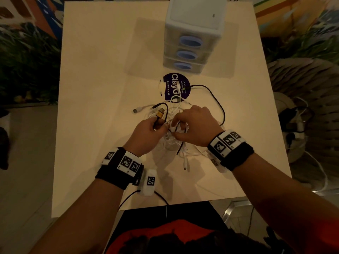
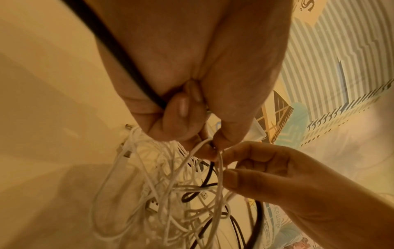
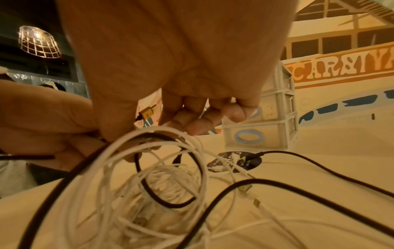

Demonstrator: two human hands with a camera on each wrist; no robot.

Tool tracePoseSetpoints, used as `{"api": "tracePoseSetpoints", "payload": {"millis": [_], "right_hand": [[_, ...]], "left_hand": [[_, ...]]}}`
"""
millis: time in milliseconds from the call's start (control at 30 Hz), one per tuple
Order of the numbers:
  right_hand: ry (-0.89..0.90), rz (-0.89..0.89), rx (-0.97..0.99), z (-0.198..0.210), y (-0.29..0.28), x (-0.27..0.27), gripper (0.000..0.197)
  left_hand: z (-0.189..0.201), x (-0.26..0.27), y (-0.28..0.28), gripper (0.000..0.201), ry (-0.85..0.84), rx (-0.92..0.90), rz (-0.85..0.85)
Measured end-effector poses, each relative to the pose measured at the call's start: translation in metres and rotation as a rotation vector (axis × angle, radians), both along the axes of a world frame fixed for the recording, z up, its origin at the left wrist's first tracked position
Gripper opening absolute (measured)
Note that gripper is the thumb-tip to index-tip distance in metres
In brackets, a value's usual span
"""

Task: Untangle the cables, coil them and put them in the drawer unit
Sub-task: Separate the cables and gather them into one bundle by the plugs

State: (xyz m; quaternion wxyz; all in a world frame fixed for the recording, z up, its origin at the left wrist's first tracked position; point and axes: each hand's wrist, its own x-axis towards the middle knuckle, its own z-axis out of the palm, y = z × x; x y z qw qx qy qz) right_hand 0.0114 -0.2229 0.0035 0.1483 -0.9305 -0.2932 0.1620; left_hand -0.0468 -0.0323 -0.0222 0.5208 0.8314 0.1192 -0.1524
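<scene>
Head view steeply downward; wrist views close, sharing the cable tangle (image 1: 170,136).

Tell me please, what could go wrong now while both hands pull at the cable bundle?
1. The left hand grips a black cable that loops through the white cables; pulling it hard may tighten the knot.
2. The right hand pinches only thin white strands, so the whole bundle may lift and drag the loose plugs lying on the round sticker.
3. All drawers of the drawer unit look closed, and both hands are busy.
</scene>
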Motion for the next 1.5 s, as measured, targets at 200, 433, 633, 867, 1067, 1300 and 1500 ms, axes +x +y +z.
{"api": "tracePoseSetpoints", "payload": {"millis": [200, 433, 633, 867, 1067, 1300, 1500], "right_hand": [[0.059, 0.014, -0.067, -0.003, 0.011, -0.006, 0.026], [0.024, -0.034, 0.044, -0.008, 0.003, -0.007, 0.018], [-0.01, -0.057, 0.103, -0.008, -0.007, -0.005, 0.017], [0.073, -0.015, 0.226, -0.009, -0.007, -0.005, 0.027], [0.14, -0.115, 0.334, -0.007, -0.003, -0.006, 0.011], [0.165, -0.023, 0.341, -0.005, 0.002, -0.004, 0.019], [0.137, -0.051, 0.348, -0.009, -0.004, -0.003, 0.024]], "left_hand": [[-0.002, -0.001, 0.001, 0.025, 0.032, -0.046, 0.028], [0.005, -0.003, 0.004, 0.025, 0.014, -0.045, 0.076], [0.001, -0.008, 0.012, 0.049, -0.043, -0.001, 0.136], [-0.004, -0.005, 0.016, 0.029, -0.062, 0.127, 0.203], [-0.006, -0.011, 0.016, 0.021, -0.219, 0.375, 0.145], [0.027, -0.006, -0.005, 0.021, -0.193, 0.084, 0.033], [0.016, -0.006, 0.001, 0.014, -0.144, 0.179, -0.004]]}}
